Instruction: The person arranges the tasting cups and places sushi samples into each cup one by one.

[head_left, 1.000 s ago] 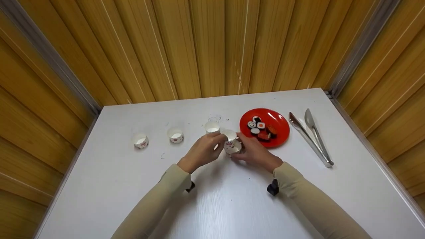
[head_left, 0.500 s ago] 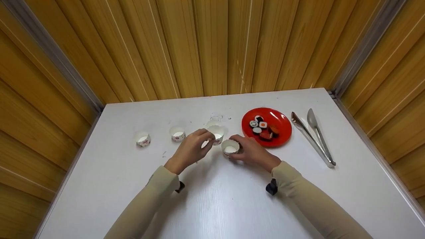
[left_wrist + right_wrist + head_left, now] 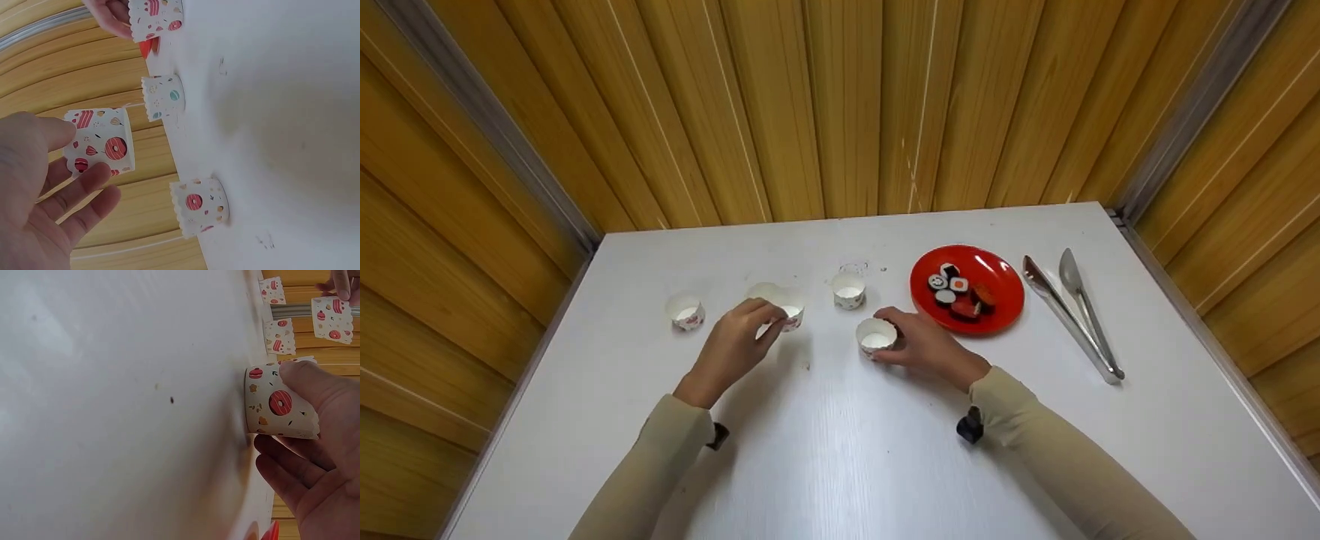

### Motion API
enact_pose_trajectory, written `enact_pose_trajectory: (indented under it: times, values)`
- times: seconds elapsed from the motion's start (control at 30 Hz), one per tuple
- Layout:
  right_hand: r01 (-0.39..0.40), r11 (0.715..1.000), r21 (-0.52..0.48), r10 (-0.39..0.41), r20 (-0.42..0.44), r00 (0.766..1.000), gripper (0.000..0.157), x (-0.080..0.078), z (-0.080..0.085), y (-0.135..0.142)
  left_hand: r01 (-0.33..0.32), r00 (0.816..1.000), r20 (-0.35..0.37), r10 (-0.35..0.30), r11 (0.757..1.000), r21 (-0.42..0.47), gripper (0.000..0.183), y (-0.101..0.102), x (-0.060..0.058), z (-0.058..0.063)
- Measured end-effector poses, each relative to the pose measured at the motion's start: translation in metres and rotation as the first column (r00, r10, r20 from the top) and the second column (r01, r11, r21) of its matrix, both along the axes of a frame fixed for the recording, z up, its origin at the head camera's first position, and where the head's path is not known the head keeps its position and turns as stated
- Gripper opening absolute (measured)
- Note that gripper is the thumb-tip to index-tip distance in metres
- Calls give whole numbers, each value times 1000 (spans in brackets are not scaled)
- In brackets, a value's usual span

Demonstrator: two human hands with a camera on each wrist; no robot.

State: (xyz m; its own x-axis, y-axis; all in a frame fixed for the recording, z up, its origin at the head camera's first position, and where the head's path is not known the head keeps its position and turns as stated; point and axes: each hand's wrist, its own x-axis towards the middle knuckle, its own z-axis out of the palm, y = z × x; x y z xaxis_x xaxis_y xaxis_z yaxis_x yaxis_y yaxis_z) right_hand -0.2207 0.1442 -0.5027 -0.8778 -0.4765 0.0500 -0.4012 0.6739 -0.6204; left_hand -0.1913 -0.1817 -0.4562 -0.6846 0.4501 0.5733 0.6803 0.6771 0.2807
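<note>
Here, nearest the bottom of the frame, the person's right hand, right of centre, curls thumb and fingers around the right-hand cup, which stands upright on the white table. Left of centre, the left hand pinches the lifted cup near its scalloped rim, the other fingers loosely spread.

The paper walls look thin, so a light pinch probably serves best: a hard squeeze could crease the rim. The left hand does well to keep its cup level and clear of the cup close behind it. The right hand likely needs only gentle contact, lest its cup slide or buckle.

Counted from near to far, there are two hands and five cups: two held, the one behind the lifted cup, one at mid-left and one at the centre. Toward the upper right lie one red plate, with what look like six sushi pieces, and one pair of metal tongs.
</note>
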Motion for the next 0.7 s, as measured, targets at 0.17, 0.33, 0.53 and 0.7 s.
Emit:
enact_pose_trajectory:
  times: [0.17, 0.33, 0.53, 0.7]
  values:
    - [4, 1000, 0, -4, 11, 1000, 62, 0, 0, -1, -54, 999, 8, 54, 998, 34, 10, -20, 6, -3]
    - [-2, 1000, -8, 2, 16, 1000, 60, -1, 0, -2, -115, 993, 6, 115, 992, 42, 8, -41, 11, -7]
    - [-17, 1000, 7, 17, -3, 1000, 61, -1, 1, -3, -207, 978, 23, 206, 978, 30, 11, -68, 17, -13]
    - [-15, 1000, 17, 15, 0, 1000, 62, -1, 3, -5, -258, 964, 68, 255, 966, 34, 14, -90, 23, -19]
